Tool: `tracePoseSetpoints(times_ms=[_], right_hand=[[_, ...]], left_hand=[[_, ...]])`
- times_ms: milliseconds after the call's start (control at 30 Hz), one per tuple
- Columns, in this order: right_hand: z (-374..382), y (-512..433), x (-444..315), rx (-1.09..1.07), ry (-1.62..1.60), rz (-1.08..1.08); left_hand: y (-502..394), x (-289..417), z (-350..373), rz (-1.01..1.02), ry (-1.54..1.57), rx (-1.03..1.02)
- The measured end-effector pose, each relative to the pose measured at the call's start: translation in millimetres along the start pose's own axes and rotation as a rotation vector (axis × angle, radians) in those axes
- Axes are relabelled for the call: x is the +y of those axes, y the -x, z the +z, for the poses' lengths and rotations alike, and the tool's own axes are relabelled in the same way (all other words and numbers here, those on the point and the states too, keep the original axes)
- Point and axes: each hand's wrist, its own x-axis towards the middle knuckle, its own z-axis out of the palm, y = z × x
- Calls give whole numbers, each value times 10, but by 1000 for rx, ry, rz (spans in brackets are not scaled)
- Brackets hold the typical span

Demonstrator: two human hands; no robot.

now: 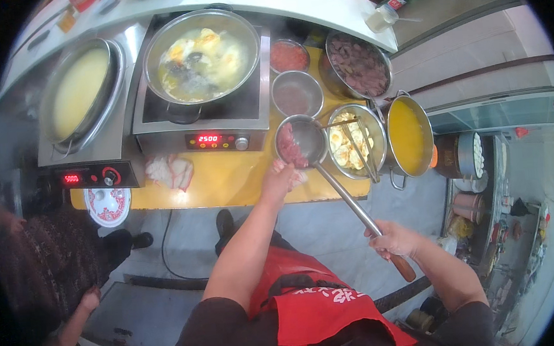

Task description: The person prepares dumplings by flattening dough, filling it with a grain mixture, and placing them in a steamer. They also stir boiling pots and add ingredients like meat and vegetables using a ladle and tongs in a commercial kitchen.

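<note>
My right hand (393,238) grips the long handle of a metal ladle (348,194) near its wooden end. The handle runs up to a round metal bowl (310,137) with slices of raw red meat (288,145) on its left side. My left hand (278,185) is at the near-left rim of that bowl, fingers bent, beside a whitish cloth (299,177); whether it grips anything is unclear. Just beyond stands another metal bowl (297,94). To the right, fried eggs (349,144) fill a bowl with chopsticks (357,145) and tongs (371,154) across it.
A steaming pan (204,98) of eggs in broth sits on an induction cooker (249,119). Left is a tilted-looking pan of pale liquid (83,90). Right are a pot of yellow liquid (404,135) and a pot of dark meat (358,66). Another person (56,260) is at left.
</note>
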Motion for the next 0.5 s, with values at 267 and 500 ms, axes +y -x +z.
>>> tracePoseSetpoints(times_ms=[267, 500], right_hand=[[-167, -44, 412, -263, -506, -72], [-338, 322, 526, -373, -563, -82]], left_hand=[[4, 75, -124, -14, 47, 46], [401, 188, 12, 105, 365, 226]])
